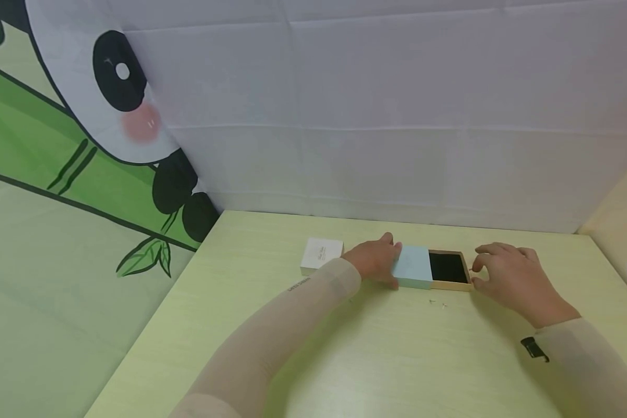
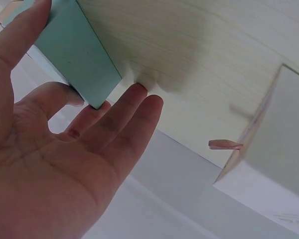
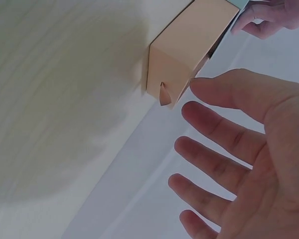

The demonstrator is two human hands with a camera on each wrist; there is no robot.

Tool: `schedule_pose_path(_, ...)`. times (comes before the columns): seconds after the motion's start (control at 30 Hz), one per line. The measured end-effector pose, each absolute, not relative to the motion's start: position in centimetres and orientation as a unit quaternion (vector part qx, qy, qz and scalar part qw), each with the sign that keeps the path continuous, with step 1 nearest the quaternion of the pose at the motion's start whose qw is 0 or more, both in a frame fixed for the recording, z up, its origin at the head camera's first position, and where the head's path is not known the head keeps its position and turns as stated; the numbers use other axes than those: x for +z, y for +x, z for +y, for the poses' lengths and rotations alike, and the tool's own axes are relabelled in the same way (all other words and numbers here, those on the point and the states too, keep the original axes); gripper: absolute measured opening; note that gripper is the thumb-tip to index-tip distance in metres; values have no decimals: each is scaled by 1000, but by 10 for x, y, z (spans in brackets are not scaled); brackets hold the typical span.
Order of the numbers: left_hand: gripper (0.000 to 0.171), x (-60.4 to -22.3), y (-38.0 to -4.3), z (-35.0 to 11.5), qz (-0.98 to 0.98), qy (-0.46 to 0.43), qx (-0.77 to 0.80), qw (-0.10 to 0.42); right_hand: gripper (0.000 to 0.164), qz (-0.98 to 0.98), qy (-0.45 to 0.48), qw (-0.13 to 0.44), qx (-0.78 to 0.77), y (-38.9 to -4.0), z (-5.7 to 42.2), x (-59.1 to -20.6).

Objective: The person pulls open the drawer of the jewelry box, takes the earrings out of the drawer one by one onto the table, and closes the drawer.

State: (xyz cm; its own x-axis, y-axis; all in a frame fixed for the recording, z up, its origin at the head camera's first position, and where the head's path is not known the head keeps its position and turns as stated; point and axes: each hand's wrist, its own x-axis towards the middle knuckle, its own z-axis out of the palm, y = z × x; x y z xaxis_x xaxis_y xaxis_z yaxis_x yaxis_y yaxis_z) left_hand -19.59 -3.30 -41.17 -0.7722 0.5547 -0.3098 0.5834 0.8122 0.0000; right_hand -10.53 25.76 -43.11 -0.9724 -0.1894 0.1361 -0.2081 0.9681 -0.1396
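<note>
A light blue box sleeve (image 1: 414, 266) lies on the table with its tan drawer (image 1: 451, 285) slid partly out to the right. The drawer's inside is lined in black (image 1: 447, 268). My left hand (image 1: 372, 260) holds the sleeve by its left end, thumb on the near side and a finger bent against the other. At the drawer's outer end, my right hand (image 1: 517, 281) hovers with fingers spread and loosely bent. In the right wrist view, a small ribbon tab (image 3: 164, 94) sticks out from the drawer end, apart from the fingertips, and the right palm is bare.
A small white box (image 1: 321, 254) with printed lettering stands left of the left hand; its own ribbon tab (image 2: 224, 145) shows in the left wrist view. Tiny scraps (image 1: 432, 301) lie in front of the blue sleeve. A white cloth wall (image 1: 376, 174) rises behind the table.
</note>
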Motion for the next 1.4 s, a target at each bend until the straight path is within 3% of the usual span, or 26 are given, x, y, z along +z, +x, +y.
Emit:
schedule_pose_path(0.53, 110, -410, -197, -33, 940, 304, -41, 151, 9, -991, 87, 40, 89, -119, 263, -436)
schedule_pose_path(0.87, 110, -409, -197, -32, 938, 306, -45, 153, 24, -992, 77, 6, 104, -131, 268, -442)
schedule_pose_path(1.4, 109, -407, -196, -31, 939, 304, -44, 156, 15, -991, 68, 8, 115, -135, 267, -446)
